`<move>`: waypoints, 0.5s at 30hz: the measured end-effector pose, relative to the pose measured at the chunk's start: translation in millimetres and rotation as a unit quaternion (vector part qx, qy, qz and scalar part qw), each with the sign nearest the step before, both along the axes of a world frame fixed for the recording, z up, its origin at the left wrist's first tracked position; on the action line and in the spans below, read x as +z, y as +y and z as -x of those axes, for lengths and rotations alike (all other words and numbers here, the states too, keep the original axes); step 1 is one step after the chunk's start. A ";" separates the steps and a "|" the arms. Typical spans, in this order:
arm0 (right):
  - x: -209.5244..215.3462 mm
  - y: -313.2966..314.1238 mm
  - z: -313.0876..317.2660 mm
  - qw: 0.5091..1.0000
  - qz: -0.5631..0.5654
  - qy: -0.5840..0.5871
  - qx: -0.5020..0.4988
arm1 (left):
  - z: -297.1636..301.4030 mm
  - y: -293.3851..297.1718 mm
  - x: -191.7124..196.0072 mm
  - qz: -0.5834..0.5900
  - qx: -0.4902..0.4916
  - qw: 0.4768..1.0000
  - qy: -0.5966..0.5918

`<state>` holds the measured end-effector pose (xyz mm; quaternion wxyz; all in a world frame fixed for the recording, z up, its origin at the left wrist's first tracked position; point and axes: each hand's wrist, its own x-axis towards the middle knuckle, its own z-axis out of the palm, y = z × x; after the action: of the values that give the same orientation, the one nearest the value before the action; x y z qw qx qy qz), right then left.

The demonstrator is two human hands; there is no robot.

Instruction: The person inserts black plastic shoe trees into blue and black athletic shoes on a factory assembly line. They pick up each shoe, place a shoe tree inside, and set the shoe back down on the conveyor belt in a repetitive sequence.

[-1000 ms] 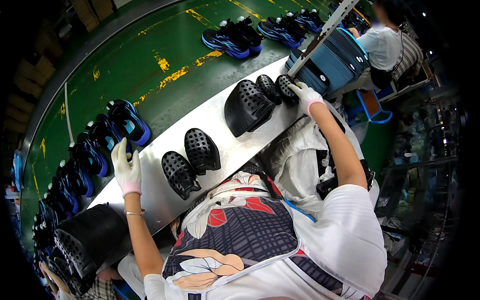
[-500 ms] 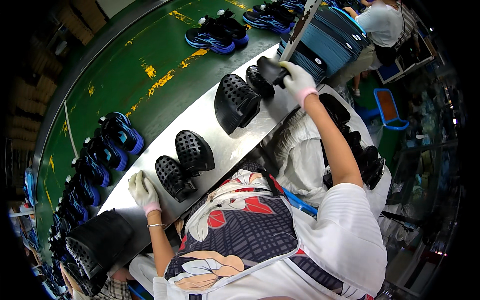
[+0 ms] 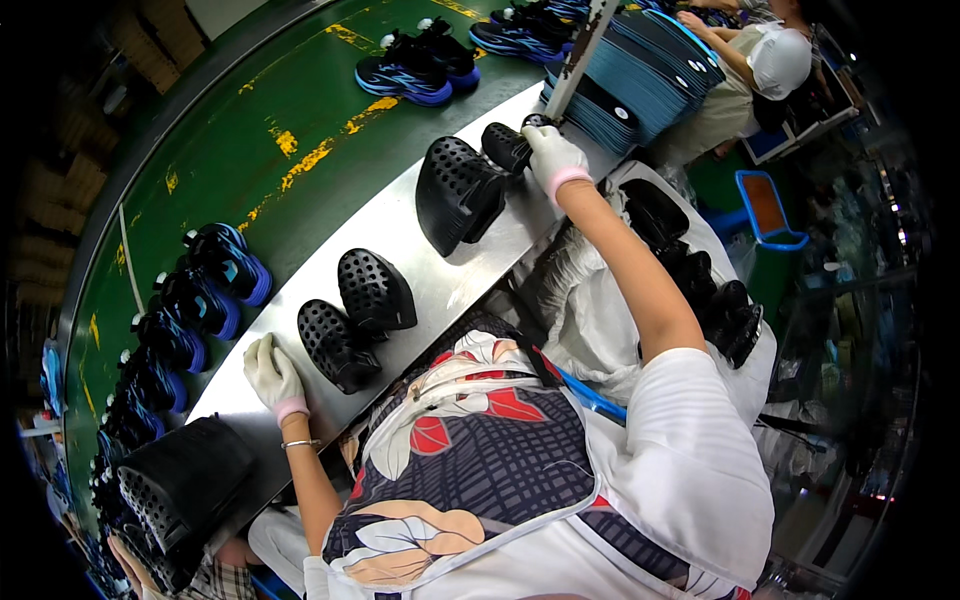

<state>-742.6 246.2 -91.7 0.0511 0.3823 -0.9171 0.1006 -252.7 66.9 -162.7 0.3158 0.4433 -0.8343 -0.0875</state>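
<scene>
My right hand (image 3: 557,162), in a white glove with a pink cuff, is closed on a small black shoe tree (image 3: 538,121) at the far end of the metal bench (image 3: 345,218). Beside it sits another perforated shoe tree (image 3: 505,146), and nearer a stack of nested shoe trees (image 3: 458,195). My left hand (image 3: 272,376), gloved the same way, lies on the bench's near part with its fingers stretched out, holding nothing. Just right of it rest two more shoe trees, one (image 3: 338,345) nearer and one (image 3: 375,290) farther.
A long nested stack of shoe trees (image 3: 185,475) occupies the bench's near left end. Blue-black sneakers (image 3: 405,72) line the green floor area beyond. Blue insoles (image 3: 640,90) are piled behind a metal post (image 3: 580,58). A white cloth-lined container (image 3: 600,280) holds black pieces at right.
My right hand has brought the shoe tree down from above the bench to its far end, beside the other small one. My left hand stays on the bench. The whole view has shifted slightly.
</scene>
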 end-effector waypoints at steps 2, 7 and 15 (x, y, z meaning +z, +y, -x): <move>-5.3 10.4 -7.8 0.997 0.000 0.044 0.059 | 1.9 -0.2 0.1 -0.017 0.000 1.000 0.007; -3.0 8.4 -37.2 0.996 -0.004 0.000 0.084 | -2.6 -2.2 -4.3 -0.030 0.010 0.999 0.008; -4.2 39.4 -74.3 0.969 0.246 -0.005 -0.007 | 5.1 -2.3 -3.3 -0.032 0.017 0.999 0.012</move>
<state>-668.4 285.6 -95.9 0.1396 0.3506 -0.8672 0.3250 -257.8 64.6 -166.1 0.3130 0.4661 -0.8196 -0.1138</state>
